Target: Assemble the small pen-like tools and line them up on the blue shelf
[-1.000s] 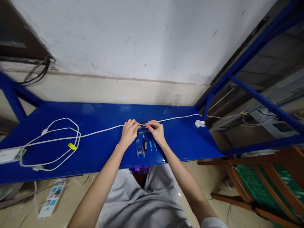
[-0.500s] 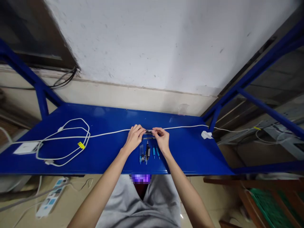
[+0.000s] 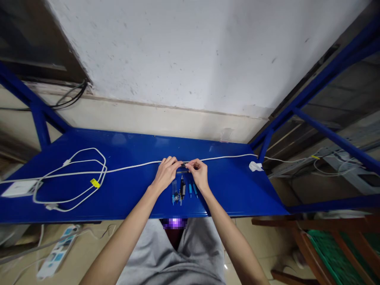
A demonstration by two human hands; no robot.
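Observation:
My left hand and my right hand meet above the middle of the blue table, fingertips pinched on the two ends of a small dark pen-like piece. Its details are too small to tell. Just below the fingers lies a thin dark rod. Nearer the front edge are clear and blue pen parts, a black and grey pen part and two blue pen parts, lying side by side.
A white cable runs across the blue table, passing behind my hands. On the left are a looped cable with a yellow tag and a white box. Crumpled white tissue lies at the right.
My fingertips have come closer together, and less of the dark piece shows between them. The whole view has shifted slightly.

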